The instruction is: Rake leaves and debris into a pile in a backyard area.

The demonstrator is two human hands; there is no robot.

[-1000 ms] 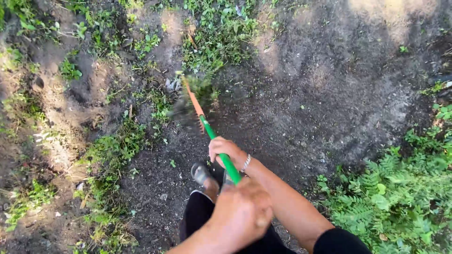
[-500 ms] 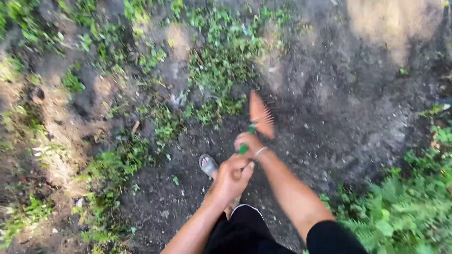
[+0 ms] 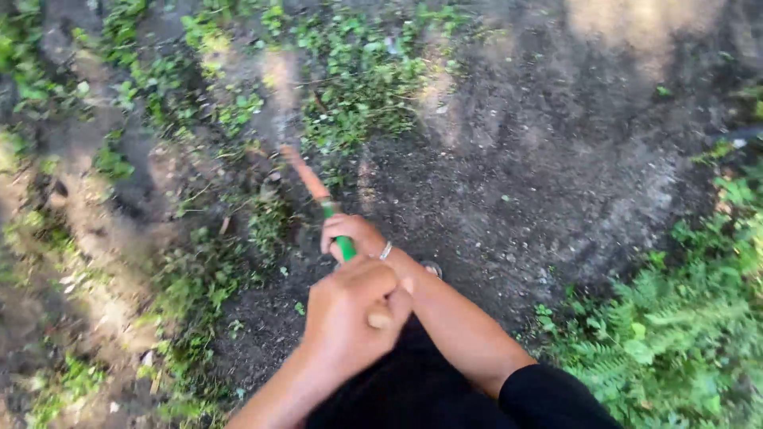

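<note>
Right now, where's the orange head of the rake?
In the head view the blurred orange rake head sits left of centre, at the edge of the green weeds, just beyond the right hand on the green handle.

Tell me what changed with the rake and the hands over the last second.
The rake, lifted with its orange head up to the right half a second ago, has swung down and forward-left toward the weeds again. The sandalled foot has slipped almost wholly out of sight behind the arms. Unchanged: the right hand grips the green handle ahead, the left hand holds its near end.
</note>
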